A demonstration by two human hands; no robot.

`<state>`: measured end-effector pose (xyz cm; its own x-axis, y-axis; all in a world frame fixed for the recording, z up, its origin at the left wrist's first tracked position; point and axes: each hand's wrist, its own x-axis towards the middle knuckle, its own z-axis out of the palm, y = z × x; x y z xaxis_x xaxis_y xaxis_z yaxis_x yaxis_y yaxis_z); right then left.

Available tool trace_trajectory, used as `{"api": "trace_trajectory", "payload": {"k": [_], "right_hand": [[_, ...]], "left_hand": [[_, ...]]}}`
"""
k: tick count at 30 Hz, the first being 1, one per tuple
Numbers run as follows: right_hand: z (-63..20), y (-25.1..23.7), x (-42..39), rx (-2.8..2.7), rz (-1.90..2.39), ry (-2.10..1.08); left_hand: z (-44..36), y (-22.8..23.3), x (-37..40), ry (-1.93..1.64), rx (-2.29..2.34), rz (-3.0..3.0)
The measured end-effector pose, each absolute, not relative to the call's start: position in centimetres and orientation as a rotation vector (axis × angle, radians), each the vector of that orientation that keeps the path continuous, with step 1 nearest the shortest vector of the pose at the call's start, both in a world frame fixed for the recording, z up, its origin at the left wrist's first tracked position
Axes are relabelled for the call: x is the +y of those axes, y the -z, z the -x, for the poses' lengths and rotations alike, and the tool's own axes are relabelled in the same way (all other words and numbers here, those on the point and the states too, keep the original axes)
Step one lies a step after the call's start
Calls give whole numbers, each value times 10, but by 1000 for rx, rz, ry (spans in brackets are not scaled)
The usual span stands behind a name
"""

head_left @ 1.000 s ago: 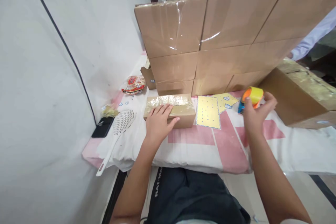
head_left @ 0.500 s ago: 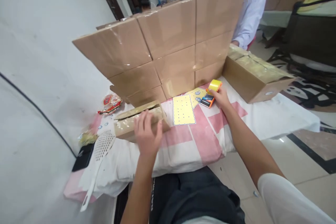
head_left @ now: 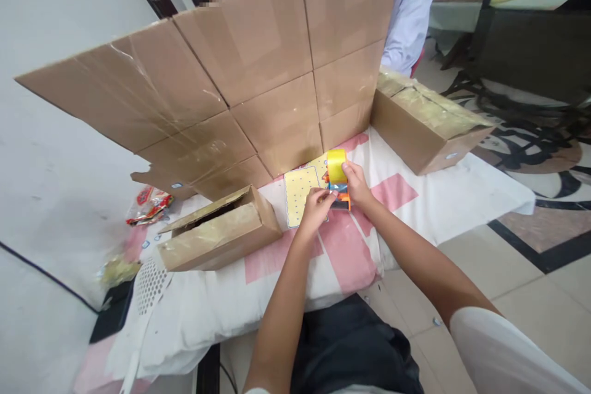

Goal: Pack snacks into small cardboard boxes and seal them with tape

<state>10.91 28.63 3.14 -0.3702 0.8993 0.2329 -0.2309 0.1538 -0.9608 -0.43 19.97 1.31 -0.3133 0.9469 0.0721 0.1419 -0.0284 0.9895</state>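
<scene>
A tape dispenser [head_left: 340, 202] with a yellow roll of tape [head_left: 337, 166] is held over the tablecloth in front of the tall cardboard panel. My right hand [head_left: 358, 187] is closed around the roll's right side. At the dispenser's lower left, my left hand [head_left: 316, 209] has its fingers pinched together against it; whether they grip the tape's loose end I cannot tell. Left of my hands lies a cardboard box [head_left: 226, 231] with a gap between its top flaps. Part of the yellow patterned print [head_left: 299, 194] on the cloth is hidden behind my left hand.
The cardboard panel [head_left: 272, 111] stands across the table's back. A second taped box [head_left: 425, 123] sits at the right. On the left are a white slotted skimmer [head_left: 150, 286], a red snack packet [head_left: 150, 204] and a black object [head_left: 113, 311]. A person's sleeve [head_left: 410, 12] shows behind the panel.
My left hand has left the left box and come across to the tape dispenser. My right hand has raised and turned the dispenser. The view has shifted, so the panel appears further left.
</scene>
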Motion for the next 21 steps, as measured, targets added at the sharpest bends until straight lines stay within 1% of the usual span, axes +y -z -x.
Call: {"api": "trace_trajectory", "payload": {"k": [2,7,11,15,21], "right_hand": [[-109,-28,289,-1460,714,-1392],[-116,-24,299,-1382,879,-1164],[-128,-27,312,-1258,946,-1113],[-137,-28,325,-1182,1026,-995],[-131,-27,323,-1202,1085,-1100]], "left_hand": [[-1,-16,197,-1427,1533,-1175],[-19,-32,195,-1523,1431,-1219],[-30,-29,182,-1371,1239,-1044],[-33,-15,165,-1292,1232,-928],[-28,-6,156,-1341,1301,-888]]}}
